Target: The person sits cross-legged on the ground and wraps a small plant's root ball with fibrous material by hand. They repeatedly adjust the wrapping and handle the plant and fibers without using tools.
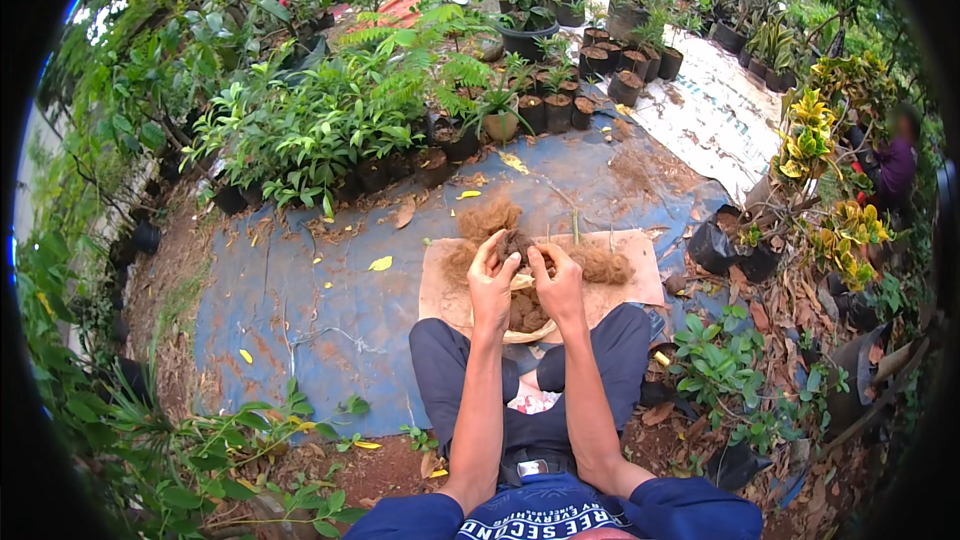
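Note:
Between both hands I hold a dark brown clump (514, 244) of soil or fibre. My left hand (491, 274) pinches it from the left, thumb towards the middle. My right hand (556, 277) grips its right side with bent fingers. Below my hands, a pale sack (551, 330) with a rolled rim holds brown lumps (527, 313). Loose brown fibre, like coconut coir (487, 219), lies just beyond my left hand. More fibre (606, 267) sits to the right. All of it is on or beside a tan cardboard sheet (641, 270) before my crossed legs.
A blue tarpaulin (345, 322) covers the ground, with scattered leaves. Potted seedlings (557, 111) and leafy plants (322, 127) stand behind it. A white sheet (712, 112) lies at the back right. Black plant bags (712, 244) stand on the right, and a person in purple (896, 169) is beyond.

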`<state>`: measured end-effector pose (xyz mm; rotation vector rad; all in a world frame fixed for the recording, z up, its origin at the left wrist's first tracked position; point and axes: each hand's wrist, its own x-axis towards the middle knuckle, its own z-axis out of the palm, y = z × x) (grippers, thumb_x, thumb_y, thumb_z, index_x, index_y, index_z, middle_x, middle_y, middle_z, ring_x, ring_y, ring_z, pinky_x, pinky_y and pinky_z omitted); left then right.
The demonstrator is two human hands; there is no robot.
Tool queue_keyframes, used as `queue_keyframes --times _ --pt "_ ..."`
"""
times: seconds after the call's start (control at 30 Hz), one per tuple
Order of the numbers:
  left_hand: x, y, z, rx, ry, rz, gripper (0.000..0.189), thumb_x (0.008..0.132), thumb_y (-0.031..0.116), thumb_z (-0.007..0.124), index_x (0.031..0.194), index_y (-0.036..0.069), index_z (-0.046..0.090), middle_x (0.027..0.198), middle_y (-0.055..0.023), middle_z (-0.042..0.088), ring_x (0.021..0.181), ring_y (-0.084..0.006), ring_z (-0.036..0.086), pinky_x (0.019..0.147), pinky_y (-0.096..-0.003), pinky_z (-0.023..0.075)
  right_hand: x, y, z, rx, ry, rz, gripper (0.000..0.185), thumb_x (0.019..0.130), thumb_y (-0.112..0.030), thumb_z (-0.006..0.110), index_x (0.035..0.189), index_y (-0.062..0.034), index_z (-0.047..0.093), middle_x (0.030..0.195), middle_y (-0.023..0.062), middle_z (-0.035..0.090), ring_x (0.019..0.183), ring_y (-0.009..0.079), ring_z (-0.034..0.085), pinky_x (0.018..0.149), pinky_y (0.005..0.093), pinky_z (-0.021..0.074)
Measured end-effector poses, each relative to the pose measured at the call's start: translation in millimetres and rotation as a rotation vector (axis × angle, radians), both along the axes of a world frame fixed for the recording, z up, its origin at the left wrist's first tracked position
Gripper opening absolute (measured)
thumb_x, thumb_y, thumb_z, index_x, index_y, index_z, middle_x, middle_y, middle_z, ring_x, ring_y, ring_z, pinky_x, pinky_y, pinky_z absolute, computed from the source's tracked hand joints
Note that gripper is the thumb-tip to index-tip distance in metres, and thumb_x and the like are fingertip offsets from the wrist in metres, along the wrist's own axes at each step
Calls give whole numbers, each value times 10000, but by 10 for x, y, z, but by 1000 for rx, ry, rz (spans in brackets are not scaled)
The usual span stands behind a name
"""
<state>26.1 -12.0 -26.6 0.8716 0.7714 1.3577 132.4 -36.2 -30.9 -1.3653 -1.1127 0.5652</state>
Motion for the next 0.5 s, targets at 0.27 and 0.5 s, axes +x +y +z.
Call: queue_keyframes --times 0.27,0.5 --pt "22 -22 3 -34 171 24 382 923 87 654 1267 -40 546 1131 -102 629 1027 -106 575 881 -244 469 -14 -11 12 -150 -145 -61 363 919 -313 651 803 25 591 570 148 548 491 224 507 506 366 416" --pt "47 -29 -72 -15 127 52 350 904 49 667 1225 -34 558 1095 -99 654 1003 -122 607 889 -249 482 -36 -2 -52 -109 -179 -70 450 935 -397 597 781 25 584 635 244 570 644 441 598 535 467 426"
